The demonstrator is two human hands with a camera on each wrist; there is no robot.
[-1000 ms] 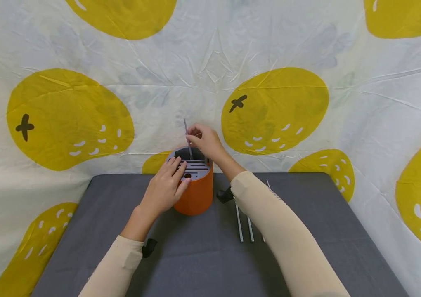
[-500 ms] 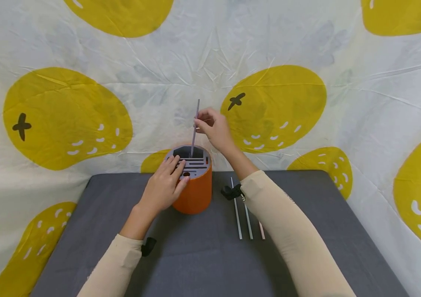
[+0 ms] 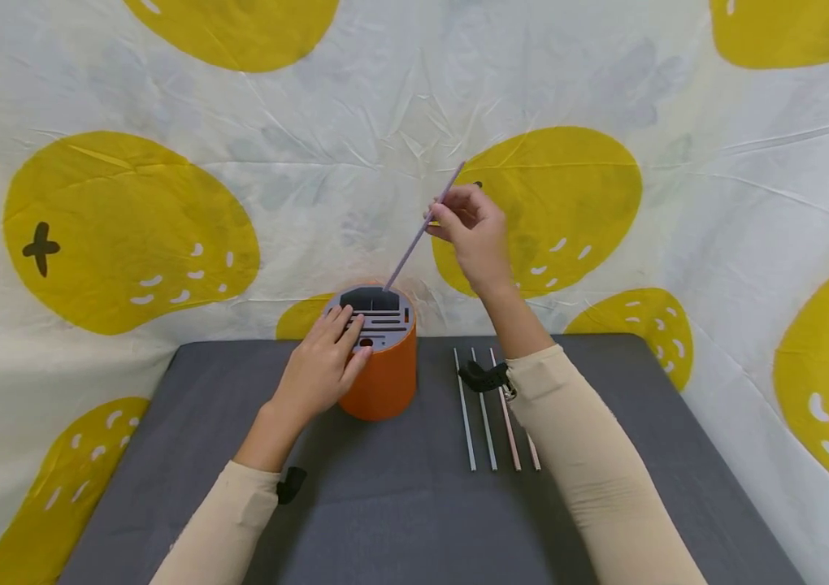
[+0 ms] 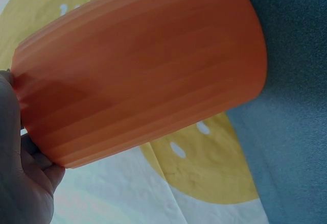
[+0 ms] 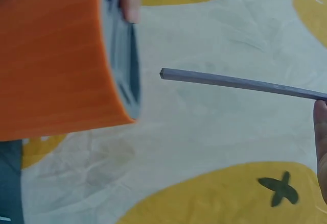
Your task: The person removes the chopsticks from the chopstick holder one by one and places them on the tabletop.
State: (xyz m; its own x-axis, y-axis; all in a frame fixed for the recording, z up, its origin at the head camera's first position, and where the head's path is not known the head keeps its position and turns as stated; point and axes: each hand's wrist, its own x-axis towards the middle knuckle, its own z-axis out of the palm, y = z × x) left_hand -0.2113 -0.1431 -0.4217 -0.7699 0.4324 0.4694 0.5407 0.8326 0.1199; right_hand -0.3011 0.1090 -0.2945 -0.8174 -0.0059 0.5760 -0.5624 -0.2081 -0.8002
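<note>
My right hand [image 3: 475, 236] pinches a thin purple chopstick [image 3: 412, 246] between thumb and fingers. The chopstick leans down to the left, its lower tip overlapping the far rim of an orange utensil holder [image 3: 379, 390] in the head view. In the right wrist view the tip of the chopstick [image 5: 230, 80] is apart from the mouth of the holder [image 5: 51, 66]. Upright on the table, the holder has a grey slotted top with a large opening at the back. My left hand [image 3: 318, 366] rests on that top with relaxed fingers, the thumb along the near rim.
Several thin chopsticks, pale ones [image 3: 465, 414] and pink ones [image 3: 508, 422], lie side by side right of the holder, partly under the right forearm. A dark grey cloth covers the table [image 3: 385, 520]. Behind it hangs a white curtain [image 3: 356, 130] printed with yellow fruit.
My right hand has moved up and to the right, drawing the chopstick out of the holder's back opening and tilting it. The left hand stays on the holder.
</note>
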